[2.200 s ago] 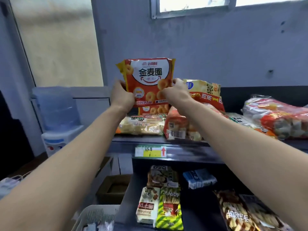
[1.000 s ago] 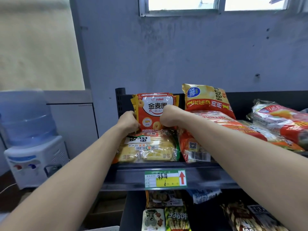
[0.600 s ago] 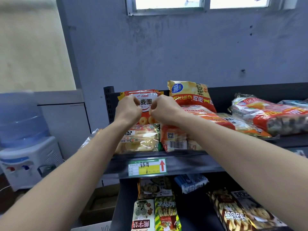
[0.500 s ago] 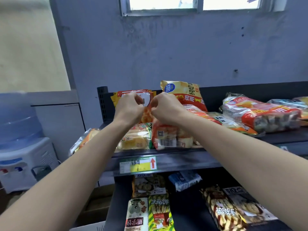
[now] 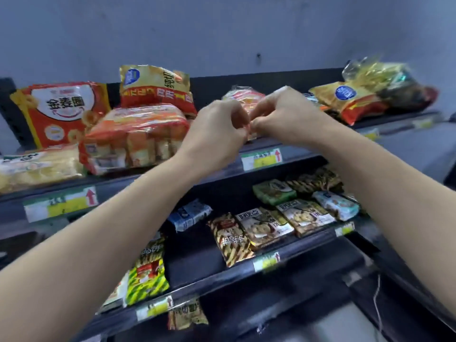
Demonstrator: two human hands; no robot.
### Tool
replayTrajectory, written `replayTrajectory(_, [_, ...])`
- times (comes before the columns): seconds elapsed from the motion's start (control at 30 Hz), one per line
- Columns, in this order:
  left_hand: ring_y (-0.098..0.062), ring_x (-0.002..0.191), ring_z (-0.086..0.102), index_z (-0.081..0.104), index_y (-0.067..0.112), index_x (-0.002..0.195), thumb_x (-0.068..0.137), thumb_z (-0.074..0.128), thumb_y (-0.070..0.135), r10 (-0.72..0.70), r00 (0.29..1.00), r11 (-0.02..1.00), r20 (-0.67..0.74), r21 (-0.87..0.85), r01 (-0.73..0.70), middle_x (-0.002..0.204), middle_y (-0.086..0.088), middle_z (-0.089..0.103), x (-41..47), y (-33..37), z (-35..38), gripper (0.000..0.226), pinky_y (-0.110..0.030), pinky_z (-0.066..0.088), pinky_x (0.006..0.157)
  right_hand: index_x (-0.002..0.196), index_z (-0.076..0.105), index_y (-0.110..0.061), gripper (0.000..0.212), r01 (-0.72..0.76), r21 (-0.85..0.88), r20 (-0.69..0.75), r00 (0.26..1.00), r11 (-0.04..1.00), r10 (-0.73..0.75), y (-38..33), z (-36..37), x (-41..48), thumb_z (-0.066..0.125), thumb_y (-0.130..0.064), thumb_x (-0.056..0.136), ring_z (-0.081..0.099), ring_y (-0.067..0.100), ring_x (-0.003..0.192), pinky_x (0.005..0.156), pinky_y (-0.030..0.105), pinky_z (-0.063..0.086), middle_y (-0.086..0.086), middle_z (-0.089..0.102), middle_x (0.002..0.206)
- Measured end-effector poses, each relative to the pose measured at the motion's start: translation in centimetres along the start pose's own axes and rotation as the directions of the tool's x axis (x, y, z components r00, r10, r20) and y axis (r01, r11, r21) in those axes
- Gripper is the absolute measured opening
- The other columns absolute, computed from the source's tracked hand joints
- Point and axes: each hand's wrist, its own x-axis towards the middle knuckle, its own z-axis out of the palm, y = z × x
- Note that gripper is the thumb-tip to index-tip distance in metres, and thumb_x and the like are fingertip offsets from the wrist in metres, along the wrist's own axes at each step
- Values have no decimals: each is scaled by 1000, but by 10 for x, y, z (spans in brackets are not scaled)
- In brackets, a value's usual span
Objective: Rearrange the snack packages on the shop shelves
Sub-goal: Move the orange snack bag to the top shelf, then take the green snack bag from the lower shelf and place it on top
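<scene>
In the head view both hands meet at the middle of the top shelf [image 5: 108, 185]. The left hand [image 5: 217, 129] and right hand [image 5: 283, 114] have their fingers curled in, pinching the near edge of a pink pack [image 5: 240, 96] that lies on that shelf behind them. The view is blurred, so how deep the grip goes is hard to tell. With so little film held, the slippery wrapper could slide out when it is lifted. A hard tug might split the seam. A swing to the left could knock the orange bread pack [image 5: 135, 137] or tip the red ring-snack bag [image 5: 61, 112], which stands propped at the back. The top shelf also holds a yellow chip bag [image 5: 155, 87] behind the bread, a pale pack [image 5: 37, 166] at the far left and another yellow bag [image 5: 350, 99] at the right. The shelf below [image 5: 209, 274] holds cookie packs [image 5: 261, 225], a blue pack [image 5: 190, 214] and a green pack [image 5: 274, 192], and any of them could be hit by a dropped pack.
</scene>
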Motion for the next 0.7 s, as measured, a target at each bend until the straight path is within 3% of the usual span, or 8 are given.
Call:
replayTrajectory(0.23, [-17,88,58,67,14,99,85,61,14,-16,966,1000,257,-9,19,95,-1,65,-8,40,98,15,-25,44,76,84,76,-12,14,-200,-98,139,967,975,212,101,-37,-47,62,-14,81,59,13,71,65,25,46,1,68,74])
replayTrajectory(0.43, [-19,95,58,66,14,100,86,60,15,-175,910,984,377,47,170,101,-2,64,-16,37,173,15,-27,45,82,83,75,-11,15,-344,-115,222,906,932,362,182,-32,-77,60,-12,82,57,10,65,58,22,45,-5,64,70])
replayTrajectory(0.57, [-18,89,58,65,12,100,88,58,13,-280,860,957,427,54,285,97,0,61,-26,23,211,14,-27,44,74,87,76,-10,18,-430,-95,251,862,898,439,222,-24,-89,58,-9,81,63,17,84,73,24,48,3,71,86])
replayTrajectory(0.7, [-20,86,58,62,13,99,88,58,14,-367,805,922,466,66,382,98,-3,62,-29,1,241,12,-29,47,72,96,73,-5,19,-487,-48,264,836,872,481,249,-3,-87,58,-9,85,61,22,87,73,28,47,7,68,92])
